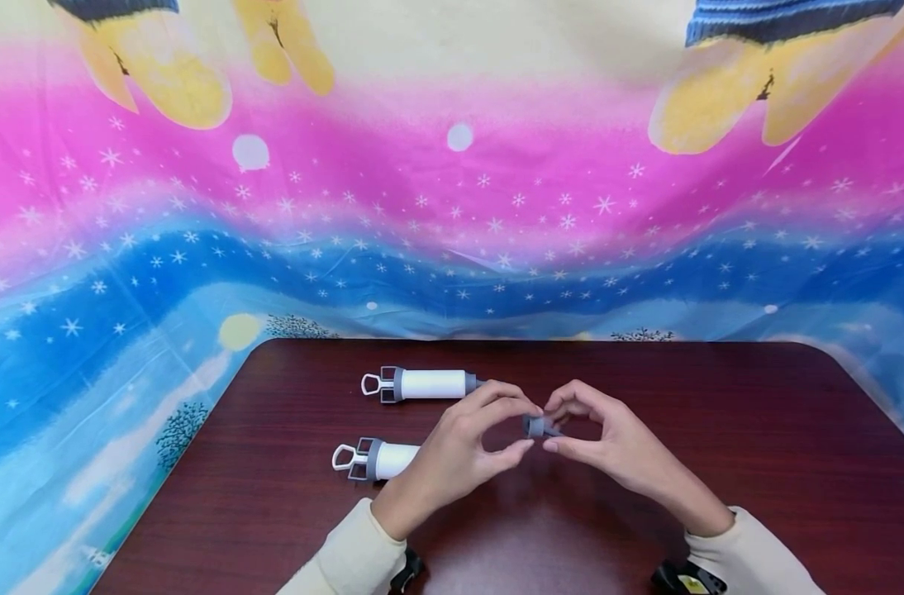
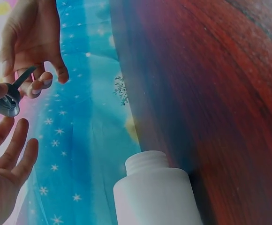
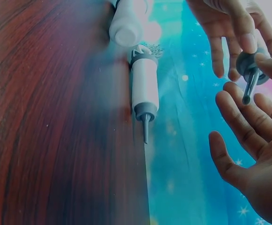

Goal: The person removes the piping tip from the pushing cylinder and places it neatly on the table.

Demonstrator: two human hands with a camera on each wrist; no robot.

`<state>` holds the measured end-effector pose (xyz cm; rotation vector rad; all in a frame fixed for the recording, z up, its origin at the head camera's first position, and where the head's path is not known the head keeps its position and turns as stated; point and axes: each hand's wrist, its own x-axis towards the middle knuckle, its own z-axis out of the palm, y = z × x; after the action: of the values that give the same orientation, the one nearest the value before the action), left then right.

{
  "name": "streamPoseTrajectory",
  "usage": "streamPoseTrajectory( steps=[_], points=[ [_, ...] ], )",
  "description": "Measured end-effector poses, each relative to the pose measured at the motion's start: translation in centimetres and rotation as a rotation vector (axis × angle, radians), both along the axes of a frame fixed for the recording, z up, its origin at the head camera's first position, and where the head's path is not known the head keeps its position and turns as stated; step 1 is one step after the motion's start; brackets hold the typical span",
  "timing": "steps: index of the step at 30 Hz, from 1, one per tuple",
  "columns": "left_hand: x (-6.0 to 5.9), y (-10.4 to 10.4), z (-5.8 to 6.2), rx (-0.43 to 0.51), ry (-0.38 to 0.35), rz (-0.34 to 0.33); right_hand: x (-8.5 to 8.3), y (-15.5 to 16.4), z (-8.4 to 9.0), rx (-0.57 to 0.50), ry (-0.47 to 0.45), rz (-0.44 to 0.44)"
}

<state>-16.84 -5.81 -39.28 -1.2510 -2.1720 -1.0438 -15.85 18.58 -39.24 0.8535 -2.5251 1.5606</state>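
Between my hands is a grey nozzle cap [image 1: 535, 426] with a thin spout. My left hand [image 1: 459, 438] pinches its wide, round collar between thumb and finger; the hollow underside shows in the left wrist view. My right hand [image 1: 623, 438] has its thumb and fingertips at the spout side, pinching there, other fingers spread below. Left of my hands lies a white syringe-like tube [image 1: 397, 461] with a grey flange and ring handle; its threaded neck [image 2: 146, 161] is bare in the left wrist view. Behind it, a similar tube [image 1: 433, 384] wears a grey nozzle [image 3: 146, 124].
The dark red-brown wooden table [image 1: 273, 529] has rounded far corners. A pink and blue snowflake-patterned cloth [image 1: 452, 207] hangs behind it and at its sides. Black wrist devices [image 1: 690, 577] sit under the cream sleeves [image 1: 757, 554].
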Motion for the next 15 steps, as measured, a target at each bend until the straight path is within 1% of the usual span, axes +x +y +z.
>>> streamPoseTrajectory(
  steps=[6, 11, 15],
  points=[
    [0.08, 0.09, 0.1, 0.048, -0.082, -0.037, 0.05, 0.15, -0.14, 0.024, 0.005, -0.005],
    [0.2, 0.21, 0.24, 0.105, -0.176, -0.076, 0.1, 0.19, -0.23, 0.038, -0.005, -0.01],
    [0.32, 0.21, 0.3, 0.14, -0.254, -0.081, 0.11, 0.2, -0.28, 0.043, -0.016, -0.013]
  ],
)
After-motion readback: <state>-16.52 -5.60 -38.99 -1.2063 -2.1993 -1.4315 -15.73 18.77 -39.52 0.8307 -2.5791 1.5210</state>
